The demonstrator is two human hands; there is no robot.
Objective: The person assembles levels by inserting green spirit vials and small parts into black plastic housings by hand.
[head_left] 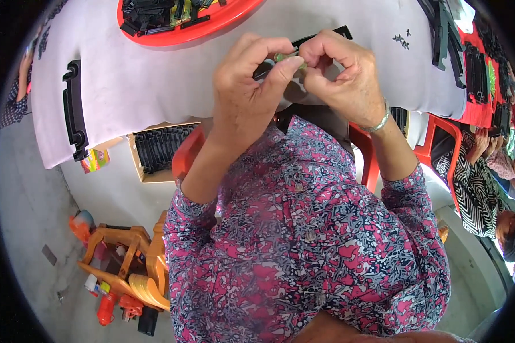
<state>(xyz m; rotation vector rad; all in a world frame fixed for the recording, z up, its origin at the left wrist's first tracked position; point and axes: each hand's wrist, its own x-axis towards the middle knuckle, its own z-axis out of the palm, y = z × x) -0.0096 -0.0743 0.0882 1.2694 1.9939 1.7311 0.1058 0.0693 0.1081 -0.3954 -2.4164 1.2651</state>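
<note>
Both my hands are raised over the near edge of the white-covered table (154, 86), close together. A small translucent yellow-green piece (279, 57) is pinched in the fingers of my left hand (243, 86). My right hand (349, 71) has thumb and fingers curled together at the other end of this piece; its fingertips hide what exactly they grip. Behind the hands lies a long black plastic part (343, 32), mostly covered by the fingers. Small dark bits (402, 40) are scattered on the cloth right of my right hand.
A red round tray (211, 32) heaped with black parts stands at the far side. One long black part (72, 111) lies at the table's left; more black strips (440, 40) lie right. Below are a cardboard box (137, 163) of black parts and wooden furniture (120, 268). Other people sit nearby.
</note>
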